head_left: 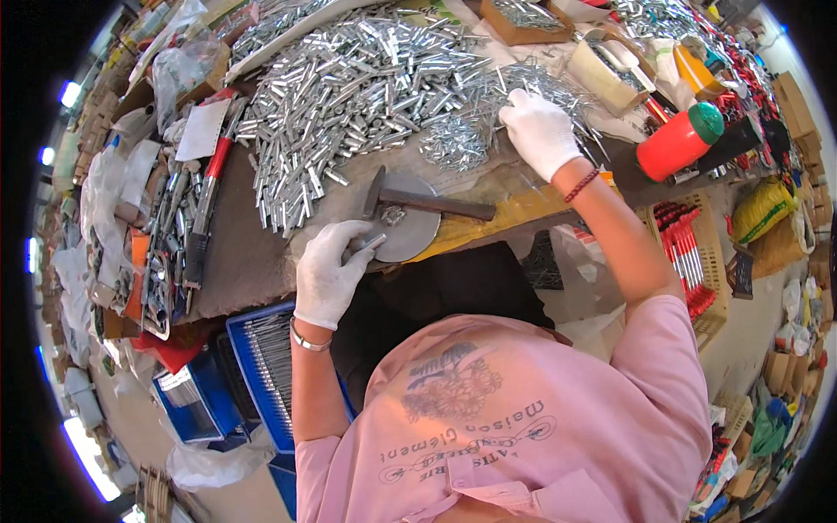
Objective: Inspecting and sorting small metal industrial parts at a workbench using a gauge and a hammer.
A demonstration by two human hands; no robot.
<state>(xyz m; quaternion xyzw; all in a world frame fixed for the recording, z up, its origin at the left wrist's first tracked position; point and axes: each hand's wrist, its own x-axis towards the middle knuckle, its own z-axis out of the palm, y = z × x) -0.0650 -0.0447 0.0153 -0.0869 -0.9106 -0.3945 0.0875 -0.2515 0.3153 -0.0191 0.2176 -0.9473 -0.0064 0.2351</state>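
Note:
My left hand [330,272], in a white glove, pinches a short silvery metal tube [375,241] at the near edge of the bench. The tube's end points toward a round grey metal disc [410,239]. Across that disc lies a hammer [436,204] with a dark handle, its head to the left. Farther right, my right hand [539,131], also gloved, is over thin metal pins [514,83] with its fingers drawn together; whatever they hold cannot be made out. Left of it sits a heap of small shiny metal pieces [455,144]. Behind spreads a big pile of metal tubes [349,87].
A red bottle with a green cap [680,142] lies at the right. Tools crowd the bench's left side, beside a red-and-black bar [209,192]. Below are a blue crate of metal rods [261,349] and a yellowish basket of red-handled items [713,270].

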